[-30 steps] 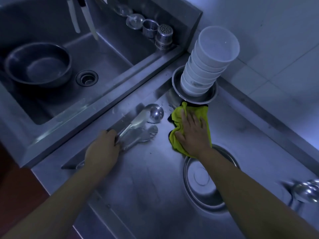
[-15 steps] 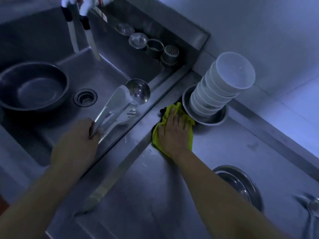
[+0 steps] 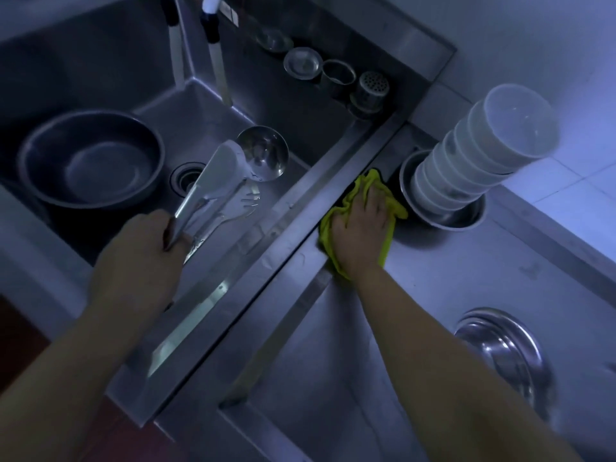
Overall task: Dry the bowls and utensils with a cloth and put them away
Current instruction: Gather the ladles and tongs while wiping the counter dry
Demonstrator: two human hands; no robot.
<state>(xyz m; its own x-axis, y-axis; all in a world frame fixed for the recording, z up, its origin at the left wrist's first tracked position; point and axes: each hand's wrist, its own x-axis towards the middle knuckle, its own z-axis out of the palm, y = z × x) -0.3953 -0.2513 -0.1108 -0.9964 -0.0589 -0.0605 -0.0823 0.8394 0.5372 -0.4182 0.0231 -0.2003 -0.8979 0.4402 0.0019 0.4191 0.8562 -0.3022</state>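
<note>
A: We note the left hand (image 3: 140,258) gripping a bundle of utensils (image 3: 216,191) by their handles: a ladle, a pale spatula and a slotted server, heads fanned out above the sink basin (image 3: 206,105).

B: Agreed. The right hand (image 3: 361,228) lies flat, fingers straight, pressing the yellow cloth (image 3: 393,211) onto the counter (image 3: 466,261) by the sink edge. The hands are well apart.

A: Risk one, in our judgement: droplets show on the server, so the wet handles could slide in one fist and a piece drop into the basin, near the steel bowl (image 3: 90,161).

B: Risk two: the stack of white bowls (image 3: 483,155) leans in its metal dish (image 3: 446,218), just beside the cloth. A wide wipe or a lifted elbow could nudge it over.

A: We cannot tell whether the stack is stable.

B: Also, the cloth may be damp from the counter and dry poorly.
</note>
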